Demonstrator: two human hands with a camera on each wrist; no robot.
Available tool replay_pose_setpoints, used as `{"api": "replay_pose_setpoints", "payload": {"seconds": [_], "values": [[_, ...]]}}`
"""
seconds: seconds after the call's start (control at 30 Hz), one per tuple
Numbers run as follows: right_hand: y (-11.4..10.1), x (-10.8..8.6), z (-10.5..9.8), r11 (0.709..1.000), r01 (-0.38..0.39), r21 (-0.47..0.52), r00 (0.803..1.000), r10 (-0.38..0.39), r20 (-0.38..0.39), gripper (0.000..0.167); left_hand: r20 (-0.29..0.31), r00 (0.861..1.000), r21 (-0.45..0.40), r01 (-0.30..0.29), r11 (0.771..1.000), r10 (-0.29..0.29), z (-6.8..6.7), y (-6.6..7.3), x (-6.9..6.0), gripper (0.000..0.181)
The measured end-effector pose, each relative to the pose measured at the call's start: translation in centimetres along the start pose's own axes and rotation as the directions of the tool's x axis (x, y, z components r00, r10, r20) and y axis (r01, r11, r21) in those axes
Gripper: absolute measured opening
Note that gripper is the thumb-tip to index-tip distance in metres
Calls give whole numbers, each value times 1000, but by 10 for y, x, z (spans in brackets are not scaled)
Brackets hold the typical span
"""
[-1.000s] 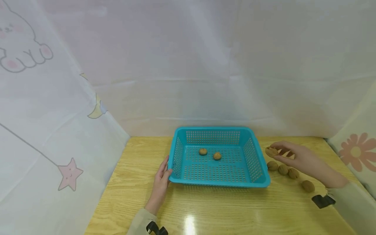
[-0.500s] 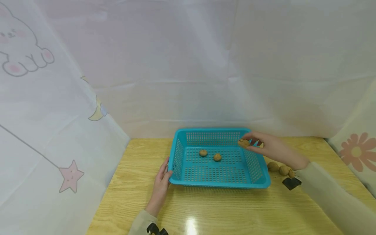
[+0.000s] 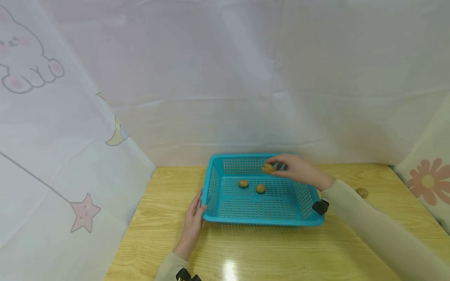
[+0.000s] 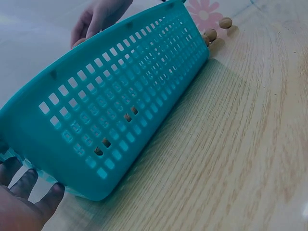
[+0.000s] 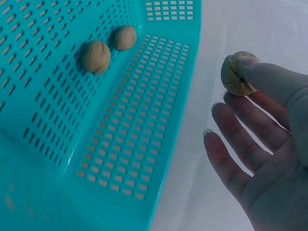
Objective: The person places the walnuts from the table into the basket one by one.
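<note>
A blue plastic basket [image 3: 258, 223] with perforated walls stands on the wooden table. Two walnuts lie on its floor, one walnut [image 3: 243, 183] left of the other walnut [image 3: 260, 189]. My right hand [image 3: 299, 169] is over the basket's back half, pinching a walnut [image 5: 239, 73] between thumb and fingers. Its other fingers spread loosely in the right wrist view. At the basket's left side my left hand [image 3: 192, 220] grips the rim, thumb on top near the front corner. Part of its fingers is hidden behind the basket wall in the head view.
A loose walnut [image 3: 362, 192] lies on the table [image 3: 267, 253] at the right. More walnuts [image 4: 210, 34] sit by the basket's far end in the left wrist view; my right sleeve [image 3: 372, 218] covers that area from above. A pale printed cloth [image 3: 218, 78] hangs behind.
My right hand has carried the walnut leftward, from beside the basket's right edge to above its inside. My left hand has stayed on the basket, and the two walnuts inside have not moved.
</note>
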State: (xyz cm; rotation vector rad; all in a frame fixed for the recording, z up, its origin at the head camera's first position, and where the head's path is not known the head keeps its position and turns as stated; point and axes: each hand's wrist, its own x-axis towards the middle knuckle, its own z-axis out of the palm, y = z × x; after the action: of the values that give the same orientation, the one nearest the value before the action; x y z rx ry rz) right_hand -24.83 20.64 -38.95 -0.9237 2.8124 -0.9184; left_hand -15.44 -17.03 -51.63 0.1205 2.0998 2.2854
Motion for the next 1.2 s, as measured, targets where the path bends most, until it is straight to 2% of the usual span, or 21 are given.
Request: {"api": "replay_pose_setpoints", "payload": {"seconds": [0.1,0.33,0.63,0.97,1.1,1.2], "values": [[1,13,9,999,-4,48,999,2,42,41,1,1000,3,0,1000,0,1,0,0,62],[4,39,32,998,57,19,991,-59,120,41,2,1000,4,7,1000,-7,0,0,-1,62],[9,63,60,997,53,48,962,-64,265,34,1,1000,0,20,1000,-20,-2,1,-3,62],[13,72,87,994,68,-87,920,-29,391,31,3,1000,6,17,1000,-17,-3,1,-3,62],[13,73,92,994,67,-91,916,-25,400,36,0,1000,10,18,1000,-18,-4,0,-3,62],[13,73,91,995,29,-92,922,9,387,35,-2,1000,14,13,1000,-13,-4,1,-2,62]]}}
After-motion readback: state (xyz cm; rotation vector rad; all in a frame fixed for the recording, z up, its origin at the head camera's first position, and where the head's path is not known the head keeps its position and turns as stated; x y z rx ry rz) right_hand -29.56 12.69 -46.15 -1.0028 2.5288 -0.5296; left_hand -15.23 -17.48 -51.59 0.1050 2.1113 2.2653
